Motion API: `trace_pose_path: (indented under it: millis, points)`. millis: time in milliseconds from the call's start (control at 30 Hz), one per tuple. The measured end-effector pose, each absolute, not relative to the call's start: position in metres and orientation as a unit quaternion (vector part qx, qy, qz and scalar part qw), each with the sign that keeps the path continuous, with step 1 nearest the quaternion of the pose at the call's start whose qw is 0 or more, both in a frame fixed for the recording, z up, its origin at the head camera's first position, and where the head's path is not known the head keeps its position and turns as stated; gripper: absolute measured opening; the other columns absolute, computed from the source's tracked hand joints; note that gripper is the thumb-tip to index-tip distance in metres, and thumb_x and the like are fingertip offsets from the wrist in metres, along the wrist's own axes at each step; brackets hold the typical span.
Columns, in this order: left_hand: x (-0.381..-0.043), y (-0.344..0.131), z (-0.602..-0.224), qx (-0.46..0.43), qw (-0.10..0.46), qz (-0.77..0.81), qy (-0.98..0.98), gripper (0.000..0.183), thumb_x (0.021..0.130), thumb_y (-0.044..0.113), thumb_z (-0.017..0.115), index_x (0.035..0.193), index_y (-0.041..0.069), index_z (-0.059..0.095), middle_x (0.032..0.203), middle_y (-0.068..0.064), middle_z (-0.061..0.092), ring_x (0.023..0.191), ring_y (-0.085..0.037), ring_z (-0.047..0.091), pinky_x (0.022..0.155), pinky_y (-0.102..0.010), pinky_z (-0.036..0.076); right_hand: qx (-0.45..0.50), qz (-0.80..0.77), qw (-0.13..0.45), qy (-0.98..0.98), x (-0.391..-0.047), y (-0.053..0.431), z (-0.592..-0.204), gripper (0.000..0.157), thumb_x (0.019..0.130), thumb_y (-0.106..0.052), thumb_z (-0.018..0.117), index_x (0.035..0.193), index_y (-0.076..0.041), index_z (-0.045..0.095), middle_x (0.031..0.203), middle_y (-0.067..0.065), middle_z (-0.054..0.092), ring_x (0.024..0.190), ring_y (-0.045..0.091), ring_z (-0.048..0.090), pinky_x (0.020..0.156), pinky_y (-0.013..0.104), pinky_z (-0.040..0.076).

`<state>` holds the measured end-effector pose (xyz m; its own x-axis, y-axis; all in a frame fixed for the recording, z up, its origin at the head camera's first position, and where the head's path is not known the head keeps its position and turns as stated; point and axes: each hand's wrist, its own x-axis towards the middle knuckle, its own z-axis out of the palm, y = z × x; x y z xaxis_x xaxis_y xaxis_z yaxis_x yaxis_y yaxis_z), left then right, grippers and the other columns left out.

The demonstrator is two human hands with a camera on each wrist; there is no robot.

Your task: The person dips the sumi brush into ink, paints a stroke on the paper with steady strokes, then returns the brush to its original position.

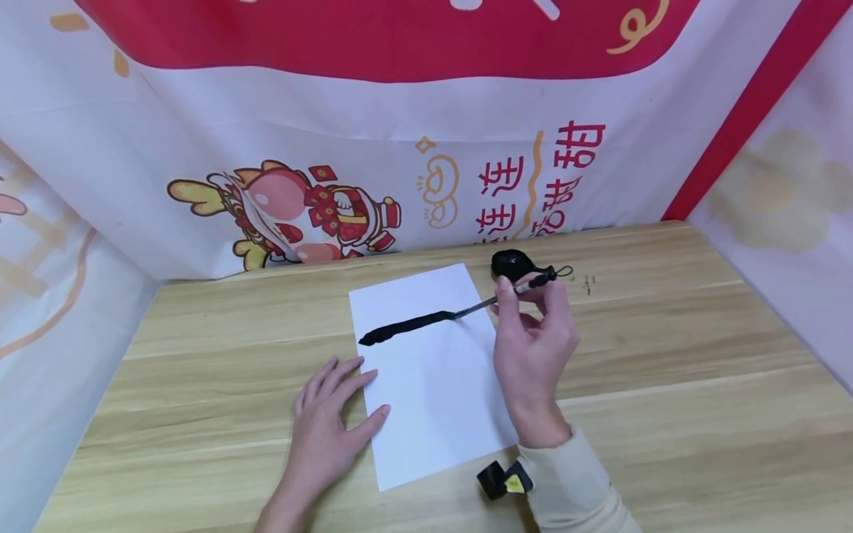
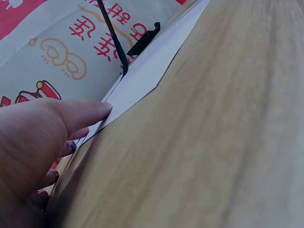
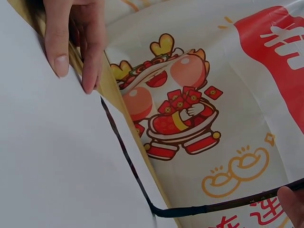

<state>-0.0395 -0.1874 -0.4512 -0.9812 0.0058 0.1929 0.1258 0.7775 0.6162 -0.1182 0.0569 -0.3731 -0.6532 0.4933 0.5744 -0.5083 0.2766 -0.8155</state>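
Observation:
My right hand point(image 1: 536, 355) pinches a thin ink brush point(image 1: 480, 305) near its upper end, which carries a small hanging loop. The brush slants down to the left, and its dark, bent tip touches a white sheet of paper point(image 1: 436, 407). From that tip a thick black stroke point(image 1: 408, 326) runs leftward across the upper part of the sheet. My left hand point(image 1: 326, 429) rests at the paper's left edge with fingers spread, some fingertips on the sheet. In the left wrist view the thumb point(image 2: 90, 111) lies along the paper's margin, and dark smudges mark some fingers.
Just behind the right hand stands a black rounded dish point(image 1: 512, 263), partly hidden. A wood-grain table point(image 1: 213, 400) lies under everything, with small dark marks point(image 1: 588, 283) at the back right. Printed cloth point(image 1: 373, 111) encloses the table's back and sides. A wrist camera point(image 1: 496, 480) sits by the right sleeve.

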Motion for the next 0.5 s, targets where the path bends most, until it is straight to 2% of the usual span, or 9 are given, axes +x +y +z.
trace_pose_path:
  millis: [333,500]
  points:
    - [-0.0398,-0.188,-0.4532,-0.032,0.083,-0.336,-0.938,0.054,0.089,0.036,0.087,0.138,0.021,0.072,0.162,-0.004,0.057,0.16,-0.038,0.032,0.125,-0.072,0.016,0.003,0.599,0.422,-0.681,-0.1205,0.0614,-0.3745,0.024,0.101,-0.011,0.075,0.105,0.01,0.063,0.093,0.017,0.071,0.082,-0.001,0.071,0.064,0.022,0.064]
    - [-0.0397,-0.1888,-0.4523,-0.033,0.085,-0.334,-0.938,0.054,0.089,0.037,0.087,0.138,0.021,0.072,0.161,-0.004,0.057,0.16,-0.039,0.033,0.125,-0.072,0.017,-0.003,0.603,0.422,-0.677,-0.1207,0.0622,-0.3745,0.025,0.101,-0.011,0.075,0.105,0.011,0.063,0.092,0.014,0.07,0.08,0.007,0.074,0.064,0.025,0.065]
